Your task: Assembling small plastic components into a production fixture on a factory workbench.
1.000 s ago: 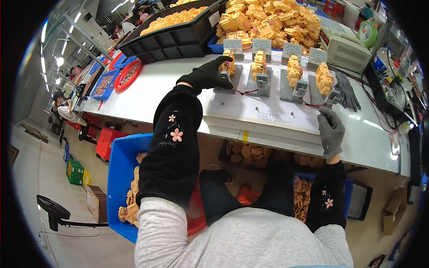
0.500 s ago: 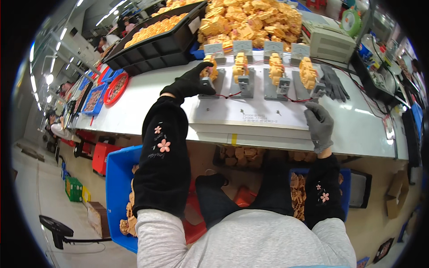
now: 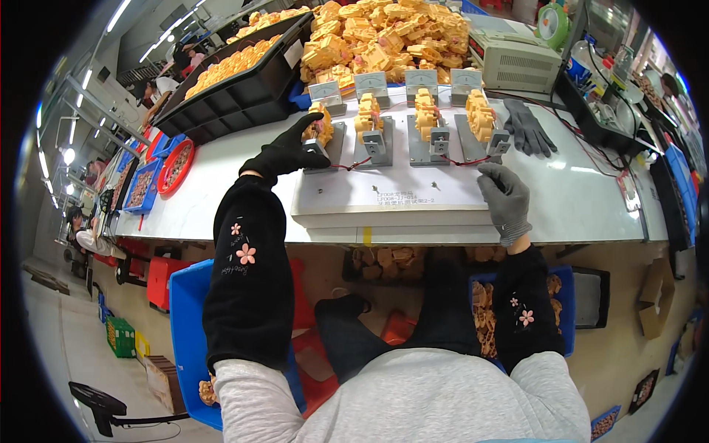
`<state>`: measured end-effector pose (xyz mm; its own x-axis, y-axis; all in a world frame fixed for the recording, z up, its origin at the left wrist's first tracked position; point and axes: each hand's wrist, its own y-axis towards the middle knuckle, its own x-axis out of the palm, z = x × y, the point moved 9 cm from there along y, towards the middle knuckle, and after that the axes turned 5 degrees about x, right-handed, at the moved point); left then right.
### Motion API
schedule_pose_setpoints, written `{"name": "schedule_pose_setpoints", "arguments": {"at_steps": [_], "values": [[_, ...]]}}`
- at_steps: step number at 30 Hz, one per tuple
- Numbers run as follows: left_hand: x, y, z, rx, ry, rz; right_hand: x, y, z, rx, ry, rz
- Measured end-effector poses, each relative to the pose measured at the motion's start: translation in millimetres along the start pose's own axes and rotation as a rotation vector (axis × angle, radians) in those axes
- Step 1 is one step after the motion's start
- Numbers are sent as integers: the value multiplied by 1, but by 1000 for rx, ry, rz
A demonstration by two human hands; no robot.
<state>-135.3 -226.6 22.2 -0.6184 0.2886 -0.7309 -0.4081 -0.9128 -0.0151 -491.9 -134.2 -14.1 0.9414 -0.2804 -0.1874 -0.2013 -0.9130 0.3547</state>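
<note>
Four metal fixtures stand in a row on a white board (image 3: 391,196), each holding a yellow plastic part. My left hand (image 3: 284,151), in a black glove, reaches to the leftmost fixture, its fingers closed on the leftmost yellow part (image 3: 323,127). Three more yellow parts (image 3: 425,111) sit in the other fixtures with small meters behind them. My right hand (image 3: 506,199), in a grey glove, lies flat on the board's right end, just in front of the rightmost fixture (image 3: 493,144), holding nothing.
A spare grey glove (image 3: 528,129) lies right of the fixtures. Behind them are a heap of yellow parts (image 3: 377,37), a black tray (image 3: 236,88) of more, and a beige instrument box (image 3: 517,59). Blue bins (image 3: 188,325) sit under the bench. Other people work at far left.
My head has shifted a little, so the bench sits lower in view. Both hands keep their places, the left at the leftmost part and the right on the board.
</note>
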Motion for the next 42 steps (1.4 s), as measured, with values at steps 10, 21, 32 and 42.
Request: {"name": "schedule_pose_setpoints", "arguments": {"at_steps": [10, 21, 32, 42], "values": [[-15, -13, 89, 387, 531, 351, 0, 0, -3, -12, -32, -6], [41, 33, 76, 49, 383, -72, 4, -1, -1, 12, 20, -4], [44, 43, 73, 187, 84, -25, 1, -2, -11, -99, -81, 37], [45, 46, 71, 162, 55, -38, -2, -1, -9, -91, -61, 34]]}}
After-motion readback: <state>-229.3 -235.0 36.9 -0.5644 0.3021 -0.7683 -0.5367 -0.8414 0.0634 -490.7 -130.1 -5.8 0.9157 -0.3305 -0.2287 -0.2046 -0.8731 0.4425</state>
